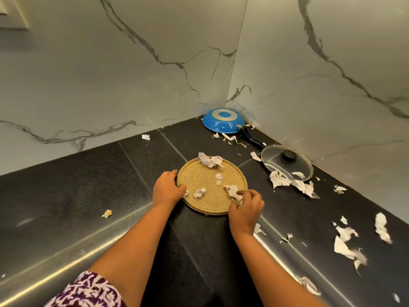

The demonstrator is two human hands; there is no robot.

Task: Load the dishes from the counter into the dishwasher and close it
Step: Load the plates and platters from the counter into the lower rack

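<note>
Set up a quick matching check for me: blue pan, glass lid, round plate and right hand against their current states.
Things:
1. blue pan
2. glass lid
3. round plate
4. right hand

States:
A. pinches a pale scrap
B. upside down in the wall corner
C. lies on the counter, knob up
D. held at its left rim by the left hand

Pairs: 1-B, 2-C, 3-D, 4-A
</note>
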